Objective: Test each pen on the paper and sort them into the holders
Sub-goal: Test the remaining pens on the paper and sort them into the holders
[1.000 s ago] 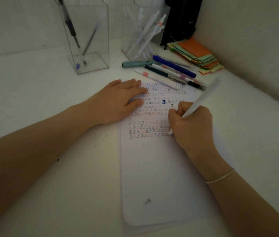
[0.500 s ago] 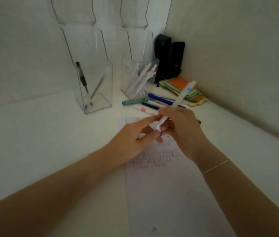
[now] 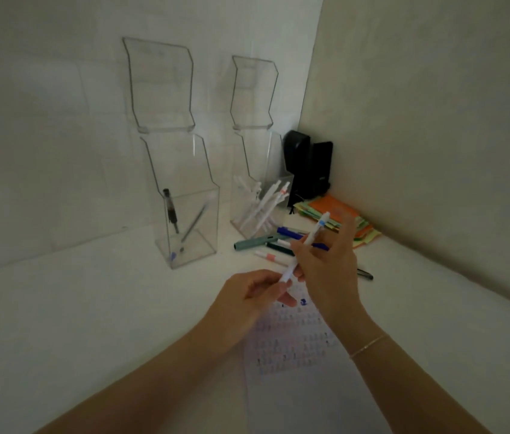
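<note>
Both hands hold one white pen [image 3: 308,242] with a blue band, raised above the paper [image 3: 297,343]. My right hand [image 3: 328,267] grips its middle, and my left hand [image 3: 247,296] pinches its lower tip end. The paper lies on the desk, covered with small test marks. Two clear holders stand behind: the left holder [image 3: 184,220] has two dark pens, the right holder [image 3: 256,198] has several white pens. Loose pens [image 3: 266,244] lie in front of the right holder.
A stack of coloured sticky notes [image 3: 335,214] lies in the corner beside a black box-like object [image 3: 308,167]. Walls close the desk at the back and right. A dark pen [image 3: 366,274] lies right of my right hand.
The pen left the paper, where my right hand wrote with it. My left hand lifted off the sheet and took the pen's tip end. The view tilted upward.
</note>
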